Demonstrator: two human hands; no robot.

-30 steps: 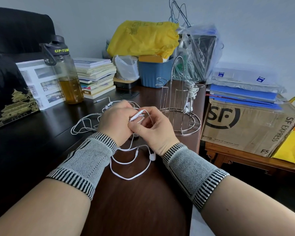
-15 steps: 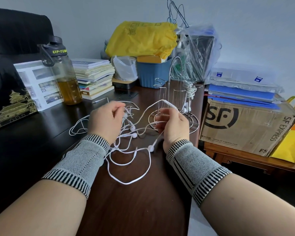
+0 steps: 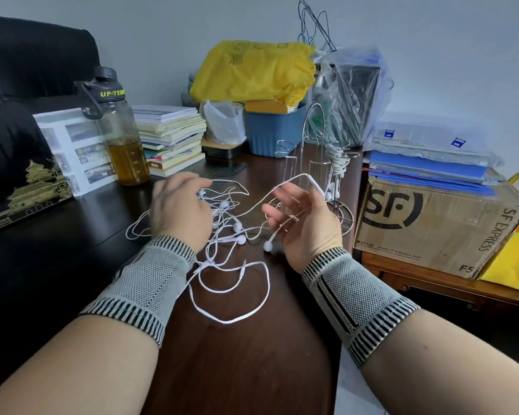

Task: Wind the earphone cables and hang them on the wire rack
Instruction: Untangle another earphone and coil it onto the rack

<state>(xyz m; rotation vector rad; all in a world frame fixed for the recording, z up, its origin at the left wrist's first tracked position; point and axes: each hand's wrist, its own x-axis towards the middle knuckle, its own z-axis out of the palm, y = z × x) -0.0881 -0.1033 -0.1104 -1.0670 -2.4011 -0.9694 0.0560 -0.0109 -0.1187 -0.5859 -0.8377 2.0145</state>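
Dark polished wood forms the counter [image 3: 237, 363], set against a pale grey wall. White earphone cables [image 3: 228, 241] lie in a loose tangle near the middle of it, with several earbuds among the loops and one long loop trailing toward the near edge. The left hand [image 3: 179, 211] is palm down over the left side of the tangle, its fingers spread and blurred, their tips at the strands; whether they pinch a strand cannot be told. The right hand [image 3: 304, 223] is just right of the tangle, palm turned leftward, fingers loosely extended. One cable runs up from the pile and across this hand, its plug end [image 3: 315, 182] sticking out past the fingertips, and an earbud [image 3: 268, 245] hangs below the palm; the thumb seems to bear on the strand, though the grip is not clear. Both wrists wear grey knitted bands.

Just beyond the right hand, near the counter's right edge, stands the wire rack [image 3: 315, 163], upright on its ring base, with a wound white cable bundle [image 3: 337, 158] already hanging on its right side. Along the far edge sit a water bottle [image 3: 117, 136] with amber liquid, a stack of books [image 3: 171, 139], a blue bin [image 3: 274, 133] and a yellow bag [image 3: 252, 70]. Off the right edge, a cardboard box [image 3: 438, 226] rests on a lower wooden stand.
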